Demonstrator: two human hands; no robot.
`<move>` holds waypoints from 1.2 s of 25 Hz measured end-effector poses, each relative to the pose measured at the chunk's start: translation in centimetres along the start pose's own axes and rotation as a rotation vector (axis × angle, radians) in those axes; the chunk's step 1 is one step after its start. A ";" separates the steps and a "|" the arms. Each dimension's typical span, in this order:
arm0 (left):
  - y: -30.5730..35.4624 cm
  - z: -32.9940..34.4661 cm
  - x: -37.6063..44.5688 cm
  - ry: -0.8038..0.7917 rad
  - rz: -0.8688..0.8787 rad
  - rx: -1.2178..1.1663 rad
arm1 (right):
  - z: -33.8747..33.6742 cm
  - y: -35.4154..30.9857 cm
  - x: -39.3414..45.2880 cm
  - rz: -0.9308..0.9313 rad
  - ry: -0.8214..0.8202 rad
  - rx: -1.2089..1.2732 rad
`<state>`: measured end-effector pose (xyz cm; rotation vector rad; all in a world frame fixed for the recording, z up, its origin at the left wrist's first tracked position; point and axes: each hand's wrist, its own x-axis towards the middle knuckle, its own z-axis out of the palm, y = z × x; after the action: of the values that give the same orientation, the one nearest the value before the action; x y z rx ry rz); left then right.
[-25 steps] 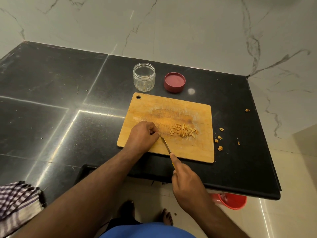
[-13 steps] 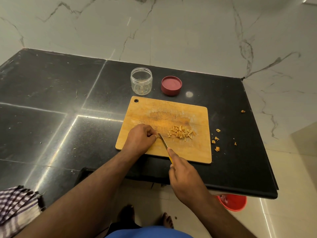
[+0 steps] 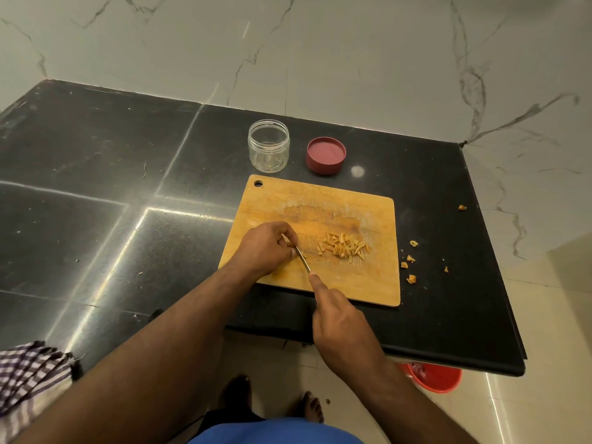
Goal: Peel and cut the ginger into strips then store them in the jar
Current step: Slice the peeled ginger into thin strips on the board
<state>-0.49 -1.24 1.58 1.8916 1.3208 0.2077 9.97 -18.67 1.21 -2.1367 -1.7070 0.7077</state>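
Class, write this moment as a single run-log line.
stage: cutting | left hand: holds ginger piece on cutting board | right hand: grips knife | strips: piled on board | jar: open, lid beside

polished black stone countertop [image 3: 96, 219], glossy, streaked with reflected light. pale wooden cutting board [image 3: 368, 283], matt, scuffed and stained darker at its middle. clear smooth plastic jar [image 3: 268, 145]; dull red plastic lid [image 3: 325, 154], matt. thin bright metal knife blade [image 3: 302, 259]. woven checked cloth [image 3: 28, 376], soft, frayed at the edge. glossy marble-look wall tiles [image 3: 320, 59], grey-veined. shiny red plastic bucket [image 3: 435, 378].
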 end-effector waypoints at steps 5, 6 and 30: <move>0.4 -0.3 0.2 -0.058 0.010 0.008 | -0.4 0.1 0.2 0.015 -0.061 -0.100; 0.5 -0.4 0.3 -0.067 0.011 0.021 | -0.5 0.2 0.3 0.014 -0.072 -0.100; -2.2 0.4 -0.8 0.204 -0.016 -0.299 | -0.4 1.1 -1.1 0.000 -0.009 0.033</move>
<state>-2.18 -1.89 0.05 1.6386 1.3540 0.5705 10.94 -19.99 1.18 -2.1142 -1.6884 0.7411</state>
